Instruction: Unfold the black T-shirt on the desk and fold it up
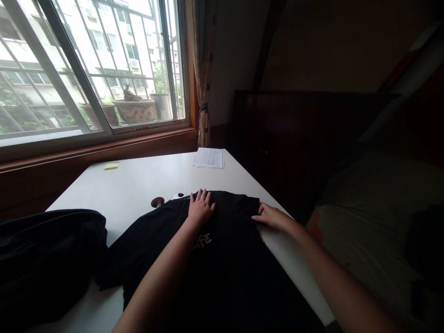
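Note:
A black T-shirt (229, 268) with pale lettering on its front lies spread over the white table (163, 175). Near its collar, my left hand (201, 207) rests flat on the cloth with the fingers spread. At the right sleeve edge, my right hand (270, 216) has thumb and fingers closed on the shirt's fabric. The shirt's left sleeve reaches out toward a dark bundle of cloth. Its lower part runs out of view at the bottom.
Dark cloth (52, 259) is heaped at the left. Printed papers (209, 158) and a yellow note (111, 165) lie at the far side. A round hole (157, 202) and a white roll-like object (179, 195) are beyond the shirt. A bed (374, 231) stands right.

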The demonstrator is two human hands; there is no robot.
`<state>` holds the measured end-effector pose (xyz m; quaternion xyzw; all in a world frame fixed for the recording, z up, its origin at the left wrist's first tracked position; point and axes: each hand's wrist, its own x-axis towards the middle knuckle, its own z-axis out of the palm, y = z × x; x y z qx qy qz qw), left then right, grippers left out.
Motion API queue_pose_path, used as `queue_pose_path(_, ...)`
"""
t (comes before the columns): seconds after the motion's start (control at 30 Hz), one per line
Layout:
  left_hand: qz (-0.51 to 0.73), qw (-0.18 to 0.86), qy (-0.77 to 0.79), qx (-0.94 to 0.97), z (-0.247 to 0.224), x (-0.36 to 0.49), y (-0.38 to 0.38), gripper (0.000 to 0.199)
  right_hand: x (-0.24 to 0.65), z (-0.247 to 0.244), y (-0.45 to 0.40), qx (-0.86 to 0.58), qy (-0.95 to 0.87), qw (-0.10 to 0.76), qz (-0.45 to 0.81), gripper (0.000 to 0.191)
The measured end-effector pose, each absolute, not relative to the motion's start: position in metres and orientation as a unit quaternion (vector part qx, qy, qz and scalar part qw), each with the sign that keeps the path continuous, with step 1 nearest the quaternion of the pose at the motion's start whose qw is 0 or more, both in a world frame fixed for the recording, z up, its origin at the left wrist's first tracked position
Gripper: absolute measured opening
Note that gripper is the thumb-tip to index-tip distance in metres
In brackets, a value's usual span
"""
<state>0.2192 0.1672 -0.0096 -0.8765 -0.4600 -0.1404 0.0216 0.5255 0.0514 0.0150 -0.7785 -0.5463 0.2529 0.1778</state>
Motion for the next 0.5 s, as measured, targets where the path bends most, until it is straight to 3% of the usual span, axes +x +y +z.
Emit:
queue_pose_path(0.17,-0.155,0.048,-0.42,-0.893,0.008,0.209,0.151,0.046,0.525,0.003,0.048,-0.746,-0.549,0.251,0.281,0.032)
queue_pose_path(0.33,-0.146,0.054,-0.41,-0.899,0.015,0.158,0.126,0.039,0.538,0.0,0.049,-0.762,-0.544,0.302,0.178,0.029)
queue_pose_path(0.5,-0.089,0.054,-0.451,-0.887,-0.001,0.069,0.102,0.044,0.537,0.005,0.049,-0.776,-0.577,0.253,0.021,0.027)
